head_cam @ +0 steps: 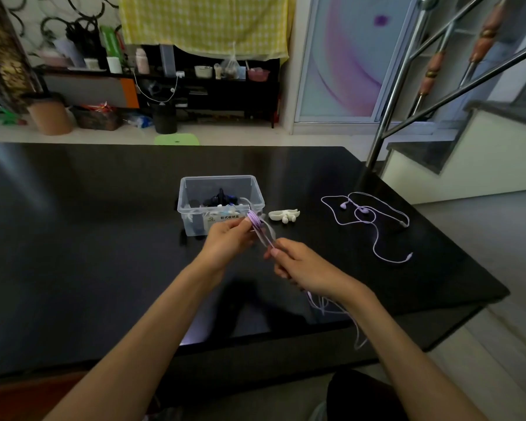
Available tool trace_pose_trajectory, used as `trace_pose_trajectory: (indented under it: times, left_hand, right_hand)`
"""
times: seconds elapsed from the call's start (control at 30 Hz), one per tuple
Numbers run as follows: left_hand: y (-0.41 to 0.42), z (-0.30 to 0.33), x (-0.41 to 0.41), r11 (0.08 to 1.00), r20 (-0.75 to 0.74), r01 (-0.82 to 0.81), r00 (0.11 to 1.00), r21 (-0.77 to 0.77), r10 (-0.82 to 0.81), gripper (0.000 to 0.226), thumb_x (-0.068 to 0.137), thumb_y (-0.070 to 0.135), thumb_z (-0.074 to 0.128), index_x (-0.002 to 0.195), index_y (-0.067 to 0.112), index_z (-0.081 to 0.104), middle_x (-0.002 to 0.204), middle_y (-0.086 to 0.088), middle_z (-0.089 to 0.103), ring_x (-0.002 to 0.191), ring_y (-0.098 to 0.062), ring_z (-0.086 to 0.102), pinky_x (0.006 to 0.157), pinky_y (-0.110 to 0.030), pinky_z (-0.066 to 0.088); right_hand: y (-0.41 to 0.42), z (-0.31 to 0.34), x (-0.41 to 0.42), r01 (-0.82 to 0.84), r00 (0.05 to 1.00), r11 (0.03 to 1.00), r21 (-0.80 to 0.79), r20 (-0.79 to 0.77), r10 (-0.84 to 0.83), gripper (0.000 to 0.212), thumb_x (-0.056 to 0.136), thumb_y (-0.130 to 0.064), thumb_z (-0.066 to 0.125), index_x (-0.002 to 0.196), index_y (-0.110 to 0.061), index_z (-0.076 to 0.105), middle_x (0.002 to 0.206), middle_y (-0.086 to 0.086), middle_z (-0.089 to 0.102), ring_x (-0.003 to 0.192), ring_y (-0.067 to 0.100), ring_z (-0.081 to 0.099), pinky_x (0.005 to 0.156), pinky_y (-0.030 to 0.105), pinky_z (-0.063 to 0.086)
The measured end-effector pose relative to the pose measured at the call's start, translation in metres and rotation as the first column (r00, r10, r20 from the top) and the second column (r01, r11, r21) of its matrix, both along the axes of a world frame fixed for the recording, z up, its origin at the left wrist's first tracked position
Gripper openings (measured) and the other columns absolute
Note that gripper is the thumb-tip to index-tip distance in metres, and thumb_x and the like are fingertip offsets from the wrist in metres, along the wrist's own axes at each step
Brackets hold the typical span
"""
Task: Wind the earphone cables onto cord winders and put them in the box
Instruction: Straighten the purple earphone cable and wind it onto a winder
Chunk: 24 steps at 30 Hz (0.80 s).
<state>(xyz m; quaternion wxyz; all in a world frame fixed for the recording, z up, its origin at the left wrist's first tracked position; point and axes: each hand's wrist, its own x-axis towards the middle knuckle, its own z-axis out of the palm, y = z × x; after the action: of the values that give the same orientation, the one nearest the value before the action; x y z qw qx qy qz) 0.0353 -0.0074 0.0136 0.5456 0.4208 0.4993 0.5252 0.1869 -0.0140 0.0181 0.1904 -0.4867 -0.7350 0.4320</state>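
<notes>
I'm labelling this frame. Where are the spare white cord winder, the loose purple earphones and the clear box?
spare white cord winder (pixel 283 215), head view, middle of its body.
loose purple earphones (pixel 365 210), head view, one earbud.
clear box (pixel 185 194), head view, left wall.

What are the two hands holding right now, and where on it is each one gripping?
The left hand pinches a cord winder partly wrapped in purple earphone cable. The right hand grips that cable just below it; the rest trails under the wrist.
</notes>
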Motion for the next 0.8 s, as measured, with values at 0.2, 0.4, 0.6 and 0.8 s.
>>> trace_pose_trajectory:
  times: [0.2,0.4,0.6,0.8]
  left_hand:
    - [0.010,-0.007,-0.015,0.968,-0.135,-0.220,0.962,0.123,0.236,0.024,0.091,0.016,0.060,0.111,0.004,0.058,0.107,-0.012,0.067,0.090,-0.014,0.068,0.076,-0.028,0.058]
    - [0.011,-0.018,-0.028,0.995,-0.592,0.077,0.805,0.071,-0.020,0.011,0.086,0.024,0.066,0.095,0.026,0.061,0.102,-0.005,0.070,0.097,-0.018,0.067,0.089,-0.046,0.053]
    - [0.007,-0.006,-0.025,0.946,-0.448,-0.200,0.843,0.254,0.299,0.013,0.090,0.025,0.063,0.099,0.020,0.055,0.098,0.003,0.064,0.094,-0.015,0.064,0.087,-0.044,0.054]
    - [0.001,0.015,-0.038,0.772,-0.273,-0.520,0.733,0.366,0.623,0.027,0.093,0.021,0.056,0.118,0.012,0.052,0.114,-0.003,0.062,0.099,-0.010,0.060,0.090,-0.033,0.052]
  right_hand:
    - [-0.003,0.013,0.016,-0.085,0.995,0.996,-0.032,0.044,0.087,0.025,0.099,-0.023,0.046,0.112,-0.016,0.065,0.058,-0.004,0.049,0.041,-0.002,0.040,0.044,0.011,0.031]
    - [0.003,0.020,0.034,-0.006,0.999,0.992,0.126,-0.045,0.012,0.014,0.085,-0.033,0.066,0.094,-0.025,0.073,0.082,-0.003,0.072,0.079,0.007,0.066,0.079,0.027,0.053]
    - [0.006,0.026,0.054,0.026,0.999,0.998,-0.056,0.030,-0.024,0.053,0.081,-0.019,0.072,0.128,-0.024,0.050,0.076,0.007,0.063,0.071,0.015,0.064,0.080,0.028,0.055]
    - [0.015,0.022,0.077,0.250,0.968,0.963,-0.100,0.029,-0.248,0.031,0.090,-0.015,0.060,0.121,-0.015,0.057,0.060,-0.005,0.057,0.052,0.002,0.050,0.048,0.014,0.035]
